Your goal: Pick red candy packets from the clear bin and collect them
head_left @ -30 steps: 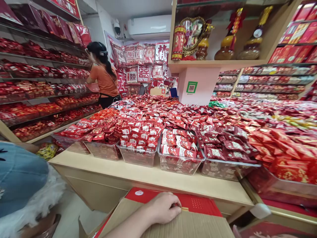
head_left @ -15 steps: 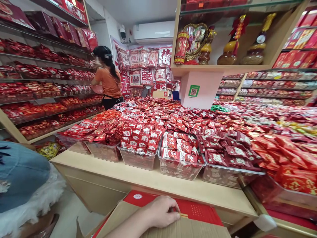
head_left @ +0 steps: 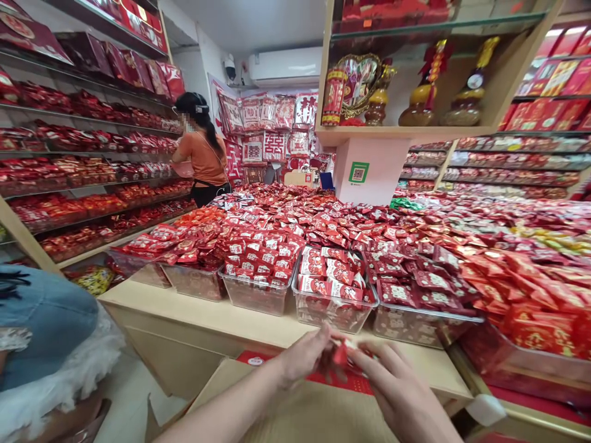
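My left hand (head_left: 305, 357) and my right hand (head_left: 392, 384) meet over a brown cardboard box (head_left: 277, 415). Between their fingertips is a small red packet (head_left: 340, 353), blurred by motion, with a whitish patch on its right side. The fingers of my left hand curl around it, and those of my right hand close on its other side. Below them shows the red printed flap (head_left: 360, 383) of the box, partly covered by the hands. Just beyond, a clear plastic bin (head_left: 330, 311) holds red-and-white candy packets (head_left: 344, 274).
More clear bins of red packets (head_left: 263, 255) line the wooden counter (head_left: 184, 314). At left are stocked shelves (head_left: 92, 154) and a person in an orange top (head_left: 201, 157). Another person's denim clothing (head_left: 50, 326) is close on my left. A cabinet (head_left: 410, 132) overhangs the counter.
My left hand has lifted off the box's flap and moved forward. My right hand has come into view from the lower right. A small red packet now shows between them.
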`<state>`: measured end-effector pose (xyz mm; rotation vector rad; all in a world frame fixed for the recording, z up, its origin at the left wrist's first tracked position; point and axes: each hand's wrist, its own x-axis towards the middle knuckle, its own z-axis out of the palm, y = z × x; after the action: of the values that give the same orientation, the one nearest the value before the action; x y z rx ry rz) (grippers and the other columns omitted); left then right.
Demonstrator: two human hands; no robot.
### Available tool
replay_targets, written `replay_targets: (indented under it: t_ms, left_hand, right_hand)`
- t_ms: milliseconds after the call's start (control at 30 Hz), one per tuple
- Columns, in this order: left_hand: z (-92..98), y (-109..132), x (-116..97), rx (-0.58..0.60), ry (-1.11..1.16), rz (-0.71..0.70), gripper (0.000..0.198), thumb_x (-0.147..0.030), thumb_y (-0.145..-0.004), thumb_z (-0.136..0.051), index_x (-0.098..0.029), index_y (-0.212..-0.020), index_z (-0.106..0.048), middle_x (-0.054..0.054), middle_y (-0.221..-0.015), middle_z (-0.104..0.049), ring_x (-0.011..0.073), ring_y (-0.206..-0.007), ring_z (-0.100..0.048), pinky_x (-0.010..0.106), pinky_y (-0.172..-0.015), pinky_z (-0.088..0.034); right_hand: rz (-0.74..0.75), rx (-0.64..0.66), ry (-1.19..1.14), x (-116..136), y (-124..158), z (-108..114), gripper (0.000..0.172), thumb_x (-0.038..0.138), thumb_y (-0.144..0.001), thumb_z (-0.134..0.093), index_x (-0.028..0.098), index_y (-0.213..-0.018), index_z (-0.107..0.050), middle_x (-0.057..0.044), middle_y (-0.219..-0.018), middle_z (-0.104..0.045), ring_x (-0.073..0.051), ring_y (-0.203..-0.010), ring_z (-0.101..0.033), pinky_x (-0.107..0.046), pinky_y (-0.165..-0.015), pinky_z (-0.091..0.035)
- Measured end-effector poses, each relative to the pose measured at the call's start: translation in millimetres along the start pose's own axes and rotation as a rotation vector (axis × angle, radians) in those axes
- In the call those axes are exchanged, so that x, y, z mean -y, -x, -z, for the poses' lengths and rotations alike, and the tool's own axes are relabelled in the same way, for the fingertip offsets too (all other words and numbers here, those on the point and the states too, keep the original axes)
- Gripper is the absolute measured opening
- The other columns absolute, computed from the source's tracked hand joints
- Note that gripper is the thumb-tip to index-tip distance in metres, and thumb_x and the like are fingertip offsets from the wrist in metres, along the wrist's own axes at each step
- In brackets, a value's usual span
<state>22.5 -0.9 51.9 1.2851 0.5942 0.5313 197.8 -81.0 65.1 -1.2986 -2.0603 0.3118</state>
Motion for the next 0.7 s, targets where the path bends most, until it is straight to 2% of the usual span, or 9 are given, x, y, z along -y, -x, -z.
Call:
replay_targets:
  t_ms: [67,133,233,300,400,433,500,567,700]
  left_hand:
    - [2.2,-4.4,-12.1,-0.129,0.022,-0.097,0.047,-0.055,-0.073,-0.044,-0.015,-0.095,-0.052,0.003,-0.071,-0.056,0.0097,-0.055,-0.053,0.019,-0.047,-0.036]
    - [7.3,-10.0,-21.5,-0.276,0.014,-0.195,0.038,-0.046,-0.069,-0.055,-0.014,-0.091,-0.052,0.002,-0.072,-0.056,0.0080,-0.054,-0.051,0.019,-0.047,-0.037]
    - [14.7,-20.6,-30.6,-0.385,-0.039,-0.347,0.033,-0.037,-0.070,-0.058,-0.014,-0.092,-0.052,0.004,-0.077,-0.058,0.0102,-0.064,-0.054,0.021,-0.057,-0.041]
    - [16.5,-27.8,-32.2,-0.447,-0.144,-0.444,0.029,-0.034,-0.072,-0.056,-0.014,-0.092,-0.053,0.004,-0.077,-0.059,0.0111,-0.068,-0.054,0.022,-0.061,-0.042]
    - [14.7,-35.0,-25.2,-0.587,-0.290,-0.539,0.025,-0.032,-0.073,-0.054,-0.015,-0.091,-0.055,0.002,-0.071,-0.058,0.0101,-0.062,-0.052,0.021,-0.058,-0.041]
    - [13.6,-35.9,-20.7,-0.621,-0.319,-0.551,0.024,-0.032,-0.074,-0.053,-0.015,-0.090,-0.055,0.002,-0.071,-0.058,0.0100,-0.061,-0.052,0.021,-0.057,-0.041]
    - [11.1,-35.9,-10.8,-0.656,-0.345,-0.550,0.022,-0.031,-0.074,-0.053,-0.015,-0.089,-0.055,0.002,-0.072,-0.057,0.0099,-0.061,-0.051,0.021,-0.057,-0.041]
    - [8.9,-34.1,-2.7,-0.642,-0.319,-0.525,0.020,-0.030,-0.074,-0.053,-0.016,-0.088,-0.055,0.002,-0.071,-0.057,0.0098,-0.061,-0.051,0.021,-0.057,-0.041]
    - [3.7,-29.2,2.9,-0.645,-0.098,-0.493,0.018,-0.028,-0.072,-0.055,-0.015,-0.085,-0.051,0.000,-0.066,-0.055,0.0089,-0.059,-0.050,0.020,-0.057,-0.042]
  right_hand:
    - [0.140,-0.057,-0.093,1.9,-34.2,-17.1,0.040,0.008,-0.074,-0.037,0.025,-0.107,-0.053,-0.010,-0.110,-0.052,-0.022,-0.101,-0.046,-0.041,-0.083,-0.041]
    - [0.134,-0.070,-0.268,4.5,-52.8,-28.6,0.044,0.004,-0.069,-0.041,0.023,-0.107,-0.051,-0.009,-0.119,-0.045,-0.022,-0.111,-0.039,-0.042,-0.092,-0.034]
    - [-0.044,-0.119,-0.582,6.5,-64.0,-35.7,0.031,0.011,-0.069,-0.047,0.022,-0.097,-0.055,-0.008,-0.125,-0.038,-0.022,-0.117,-0.033,-0.042,-0.096,-0.029]
    - [-0.169,-0.216,-0.782,5.7,-68.3,-38.6,0.023,0.020,-0.073,-0.050,0.023,-0.095,-0.054,-0.008,-0.123,-0.041,-0.022,-0.115,-0.036,-0.039,-0.092,-0.034]
    - [-0.315,-0.429,-1.015,-0.6,-71.7,-45.2,0.035,0.030,-0.074,-0.053,0.028,-0.107,-0.044,-0.005,-0.114,-0.047,-0.017,-0.100,-0.048,-0.032,-0.076,-0.045]
    - [-0.365,-0.456,-1.051,-4.0,-71.0,-47.6,0.037,0.032,-0.073,-0.055,0.029,-0.107,-0.043,-0.004,-0.107,-0.051,-0.015,-0.090,-0.052,-0.029,-0.069,-0.047]
    - [-0.447,-0.403,-1.060,-11.2,-66.7,-51.3,0.030,0.033,-0.070,-0.058,0.024,-0.098,-0.050,-0.001,-0.084,-0.057,-0.012,-0.069,-0.053,-0.024,-0.056,-0.045]
    - [-0.484,-0.322,-1.038,-16.6,-60.6,-53.0,0.021,0.034,-0.068,-0.061,0.018,-0.081,-0.055,0.002,-0.065,-0.055,-0.009,-0.055,-0.048,-0.021,-0.049,-0.041]
    - [-0.482,-0.335,-1.021,-18.1,-52.5,-52.7,0.019,0.034,-0.067,-0.061,0.016,-0.067,-0.054,0.002,-0.058,-0.054,-0.008,-0.052,-0.045,-0.020,-0.047,-0.037]
